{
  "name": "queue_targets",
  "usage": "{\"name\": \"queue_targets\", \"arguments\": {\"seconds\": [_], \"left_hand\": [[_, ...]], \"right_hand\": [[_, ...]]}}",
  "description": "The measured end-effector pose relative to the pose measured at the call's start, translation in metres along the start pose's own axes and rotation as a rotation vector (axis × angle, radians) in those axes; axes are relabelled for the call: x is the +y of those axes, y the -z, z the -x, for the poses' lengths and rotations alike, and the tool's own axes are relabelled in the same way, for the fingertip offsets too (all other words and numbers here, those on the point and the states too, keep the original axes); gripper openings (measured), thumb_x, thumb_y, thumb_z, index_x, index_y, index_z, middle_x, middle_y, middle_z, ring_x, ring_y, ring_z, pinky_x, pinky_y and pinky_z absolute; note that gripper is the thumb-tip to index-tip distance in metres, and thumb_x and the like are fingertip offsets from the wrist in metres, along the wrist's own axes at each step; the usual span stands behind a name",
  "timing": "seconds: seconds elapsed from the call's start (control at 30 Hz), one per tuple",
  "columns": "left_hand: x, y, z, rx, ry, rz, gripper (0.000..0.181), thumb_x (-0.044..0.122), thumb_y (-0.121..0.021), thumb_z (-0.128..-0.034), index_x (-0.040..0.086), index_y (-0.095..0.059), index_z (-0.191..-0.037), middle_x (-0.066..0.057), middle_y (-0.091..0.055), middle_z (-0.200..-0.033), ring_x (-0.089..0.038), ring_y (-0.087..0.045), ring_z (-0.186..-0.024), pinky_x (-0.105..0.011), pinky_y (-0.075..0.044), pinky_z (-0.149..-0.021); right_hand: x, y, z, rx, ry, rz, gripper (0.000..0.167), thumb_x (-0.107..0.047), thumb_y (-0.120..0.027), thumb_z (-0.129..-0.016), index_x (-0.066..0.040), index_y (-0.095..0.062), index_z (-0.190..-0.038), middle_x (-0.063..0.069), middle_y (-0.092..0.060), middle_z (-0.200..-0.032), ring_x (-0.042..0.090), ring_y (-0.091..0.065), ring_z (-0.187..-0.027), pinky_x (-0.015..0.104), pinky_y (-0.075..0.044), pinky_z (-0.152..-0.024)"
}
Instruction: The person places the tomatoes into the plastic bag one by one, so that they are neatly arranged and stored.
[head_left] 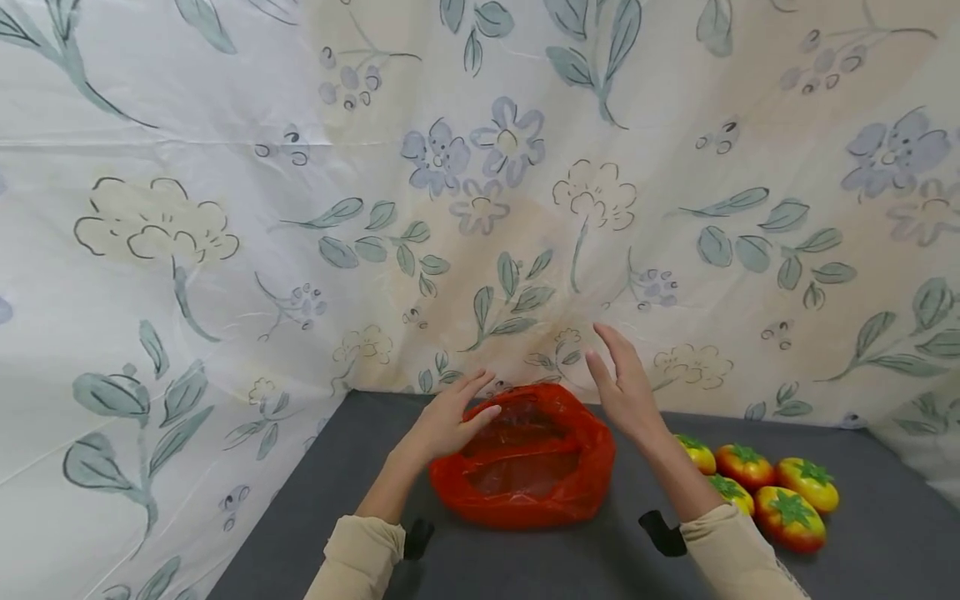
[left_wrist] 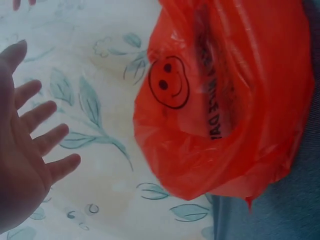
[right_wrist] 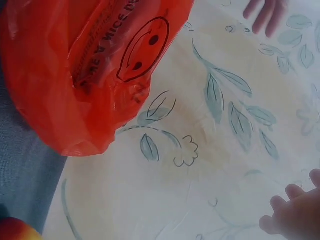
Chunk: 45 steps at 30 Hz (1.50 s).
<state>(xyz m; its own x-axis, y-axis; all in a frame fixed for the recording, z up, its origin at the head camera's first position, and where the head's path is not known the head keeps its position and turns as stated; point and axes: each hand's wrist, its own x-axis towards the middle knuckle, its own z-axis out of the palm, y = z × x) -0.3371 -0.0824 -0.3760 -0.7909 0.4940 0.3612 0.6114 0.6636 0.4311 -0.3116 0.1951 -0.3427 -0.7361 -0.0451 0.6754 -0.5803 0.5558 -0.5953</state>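
Note:
A red plastic bag (head_left: 517, 521) stands with its mouth spread wide on the dark table; a smiley face and black lettering are printed on it, seen in the left wrist view on the bag (left_wrist: 170, 150). My left hand (head_left: 448, 421) hovers at the bag's left side, fingers extended, holding nothing. To the right of the bag my right hand (head_left: 626, 387) is raised with fingers spread and nothing in them. In the wrist views the left hand (left_wrist: 25, 135) and the right hand (right_wrist: 297, 215) are both apart from the bag (right_wrist: 45, 90).
Several red-and-yellow tomatoes (head_left: 790, 517) with green tops lie in a group right of the bag, by the right forearm. The dark table (head_left: 315, 517) meets a floral cloth backdrop (head_left: 480, 167) behind and at the left.

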Motion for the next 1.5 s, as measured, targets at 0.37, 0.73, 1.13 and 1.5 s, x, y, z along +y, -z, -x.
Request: {"name": "queue_targets", "arguments": {"seconds": [0.37, 0.73, 1.13, 1.5], "left_hand": [[-0.022, -0.027, 0.009, 0.004, 0.004, -0.017, 0.056, 0.041, -0.056, -0.0949, 0.015, -0.045, -0.143, -0.01, -0.041, -0.146, -0.031, -0.035, -0.134, -0.054, -0.032, -0.104], [-0.036, -0.041, 0.013, 0.012, 0.064, 0.021, 0.05, 0.032, -0.062, -0.0929, 0.011, -0.052, -0.138, -0.009, -0.044, -0.144, -0.034, -0.031, -0.136, -0.06, -0.032, -0.101], [-0.043, -0.042, 0.014, -0.003, 0.128, 0.047, 0.052, 0.029, -0.063, -0.0926, 0.011, -0.05, -0.14, -0.008, -0.039, -0.147, -0.032, -0.043, -0.129, -0.059, -0.038, -0.097], [-0.044, -0.045, 0.014, -0.017, 0.133, 0.066, 0.052, 0.029, -0.063, -0.0925, 0.013, -0.05, -0.14, -0.007, -0.039, -0.148, -0.032, -0.044, -0.128, -0.066, -0.035, -0.094]], "right_hand": [[0.007, 0.022, 0.026, 0.035, -0.163, 0.022, 0.052, -0.032, -0.045, -0.101, -0.012, -0.033, -0.148, 0.015, -0.028, -0.151, 0.037, -0.024, -0.137, 0.064, -0.022, -0.104], [0.015, 0.047, 0.036, 0.067, -0.259, -0.005, 0.053, -0.034, -0.039, -0.103, -0.018, -0.025, -0.152, 0.013, -0.02, -0.155, 0.038, -0.019, -0.139, 0.068, -0.02, -0.102], [0.027, 0.062, 0.047, 0.085, -0.341, -0.024, 0.053, -0.038, -0.037, -0.103, -0.015, -0.029, -0.151, 0.015, -0.024, -0.153, 0.043, -0.024, -0.134, 0.069, -0.019, -0.101], [0.043, 0.078, 0.053, 0.087, -0.416, -0.055, 0.056, -0.041, -0.034, -0.103, -0.008, -0.031, -0.148, 0.016, -0.025, -0.152, 0.044, -0.024, -0.135, 0.066, -0.017, -0.104]]}}
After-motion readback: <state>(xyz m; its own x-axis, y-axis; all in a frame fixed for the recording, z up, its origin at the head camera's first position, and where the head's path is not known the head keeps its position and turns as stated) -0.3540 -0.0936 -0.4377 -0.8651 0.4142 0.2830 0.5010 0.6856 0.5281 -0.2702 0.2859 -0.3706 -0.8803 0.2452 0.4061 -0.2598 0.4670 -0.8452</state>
